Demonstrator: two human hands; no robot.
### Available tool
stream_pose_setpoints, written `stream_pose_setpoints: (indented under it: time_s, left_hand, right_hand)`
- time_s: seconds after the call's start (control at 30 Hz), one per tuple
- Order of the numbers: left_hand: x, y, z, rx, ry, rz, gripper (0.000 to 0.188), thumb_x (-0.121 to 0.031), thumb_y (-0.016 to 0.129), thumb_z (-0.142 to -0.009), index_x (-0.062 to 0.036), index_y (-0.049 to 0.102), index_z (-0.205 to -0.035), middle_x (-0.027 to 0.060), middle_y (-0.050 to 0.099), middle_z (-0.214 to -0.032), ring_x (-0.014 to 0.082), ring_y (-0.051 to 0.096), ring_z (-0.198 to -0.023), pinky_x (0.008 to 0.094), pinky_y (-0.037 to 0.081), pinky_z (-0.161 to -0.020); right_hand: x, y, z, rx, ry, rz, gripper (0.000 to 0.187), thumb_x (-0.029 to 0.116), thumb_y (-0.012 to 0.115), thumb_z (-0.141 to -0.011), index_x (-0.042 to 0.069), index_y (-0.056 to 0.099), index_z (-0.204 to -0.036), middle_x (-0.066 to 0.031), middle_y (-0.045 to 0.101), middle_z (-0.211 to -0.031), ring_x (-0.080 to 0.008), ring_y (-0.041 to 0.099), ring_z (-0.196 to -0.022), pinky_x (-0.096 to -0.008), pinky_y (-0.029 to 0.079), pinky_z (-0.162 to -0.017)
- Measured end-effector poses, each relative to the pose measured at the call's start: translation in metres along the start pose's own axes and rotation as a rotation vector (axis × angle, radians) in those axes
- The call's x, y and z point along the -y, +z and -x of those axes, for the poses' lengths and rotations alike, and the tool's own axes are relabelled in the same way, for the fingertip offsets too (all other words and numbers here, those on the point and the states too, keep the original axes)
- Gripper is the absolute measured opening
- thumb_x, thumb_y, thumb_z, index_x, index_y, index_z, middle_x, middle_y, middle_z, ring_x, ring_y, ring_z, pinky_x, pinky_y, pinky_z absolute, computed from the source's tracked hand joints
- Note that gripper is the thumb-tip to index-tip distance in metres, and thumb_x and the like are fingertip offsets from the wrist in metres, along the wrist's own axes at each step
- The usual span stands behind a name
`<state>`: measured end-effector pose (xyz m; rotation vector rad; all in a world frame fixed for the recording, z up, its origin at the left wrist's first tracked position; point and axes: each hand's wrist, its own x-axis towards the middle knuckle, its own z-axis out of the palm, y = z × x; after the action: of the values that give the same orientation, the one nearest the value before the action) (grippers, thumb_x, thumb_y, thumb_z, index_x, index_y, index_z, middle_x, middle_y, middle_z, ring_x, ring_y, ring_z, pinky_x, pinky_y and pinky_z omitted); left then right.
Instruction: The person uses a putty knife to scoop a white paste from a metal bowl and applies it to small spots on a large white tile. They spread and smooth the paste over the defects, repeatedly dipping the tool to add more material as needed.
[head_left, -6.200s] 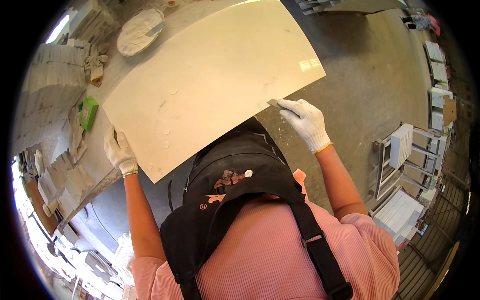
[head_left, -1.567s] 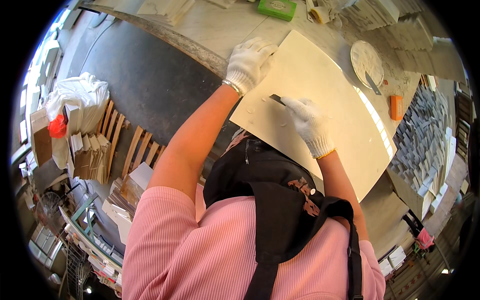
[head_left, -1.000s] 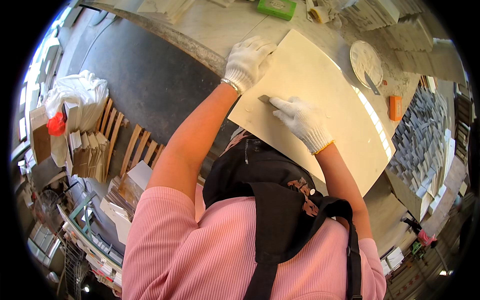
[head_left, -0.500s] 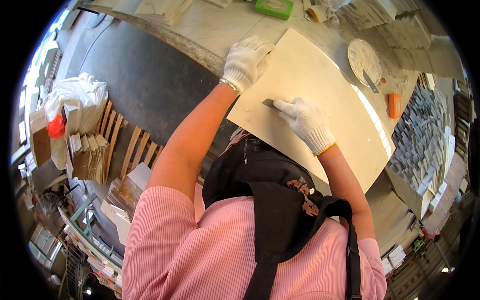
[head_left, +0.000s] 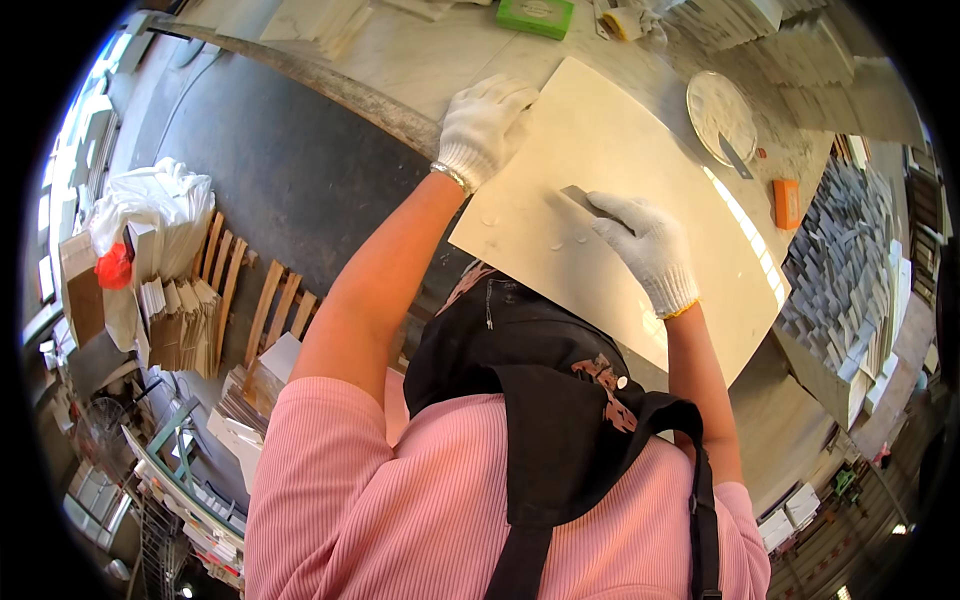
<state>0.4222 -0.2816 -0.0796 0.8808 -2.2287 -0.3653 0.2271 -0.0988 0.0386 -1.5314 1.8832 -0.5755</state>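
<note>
A large cream-coloured slab (head_left: 640, 190) with a glossy face lies at an angle on the worktable in front of me. In my right hand (head_left: 645, 245), gloved in white knit, is a small flat metal scraper (head_left: 582, 200). Its blade meets the slab's face near the middle, and its grip is hidden by the fingers. Several small pale marks dot the slab left of that hand. My left hand (head_left: 483, 125), also gloved, rests at the slab's left edge with its fingers stretched out, thumb side against the slab.
Beyond the slab stand a round white dish (head_left: 722, 115) with a spreading knife (head_left: 735, 157) on it, an orange box (head_left: 787, 204) and a green box (head_left: 536, 17). Stacked strips (head_left: 850, 260) fill the right side. Wooden pallets (head_left: 275, 305) and wrapped boards (head_left: 160, 215) are at left.
My right hand has slid the scraper right and slightly away across the slab, and marks once under it now show. My left hand stays at the edge.
</note>
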Motion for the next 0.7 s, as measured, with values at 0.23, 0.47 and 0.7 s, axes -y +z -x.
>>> stream_pose_setpoints:
  time_s: [0.23, 0.47, 0.7]
  left_hand:
    - [-0.002, 0.003, 0.001, -0.023, -0.002, -0.03, 0.029, -0.019, 0.069, -0.085, -0.0176, 0.07, -0.114, 0.0037, 0.069, -0.122, 0.0265, 0.061, -0.12, 0.0435, 0.047, -0.099]
    - [-0.001, 0.002, 0.001, -0.005, -0.01, -0.024, 0.029, -0.021, 0.069, -0.085, -0.0182, 0.069, -0.114, 0.0028, 0.07, -0.121, 0.026, 0.062, -0.119, 0.0437, 0.047, -0.098]
    - [-0.003, -0.001, 0.0, 0.012, -0.013, -0.011, 0.028, -0.022, 0.066, -0.089, -0.016, 0.069, -0.116, 0.0046, 0.069, -0.12, 0.0278, 0.062, -0.117, 0.0433, 0.047, -0.099]
  right_hand:
    - [0.005, 0.033, -0.014, 0.095, -0.173, 0.124, 0.027, 0.027, 0.07, -0.09, 0.021, 0.075, -0.116, -0.0075, 0.069, -0.088, -0.0269, 0.067, -0.08, -0.0383, 0.054, -0.073]
    - [0.005, 0.043, -0.027, 0.137, -0.263, 0.332, 0.026, 0.024, 0.069, -0.09, 0.021, 0.074, -0.115, -0.0085, 0.067, -0.086, -0.0284, 0.067, -0.079, -0.0388, 0.054, -0.071]
    - [0.006, 0.034, -0.022, 0.104, -0.263, 0.408, 0.018, 0.024, 0.068, -0.089, 0.025, 0.072, -0.107, -0.008, 0.066, -0.084, -0.0286, 0.067, -0.078, -0.0421, 0.054, -0.067]
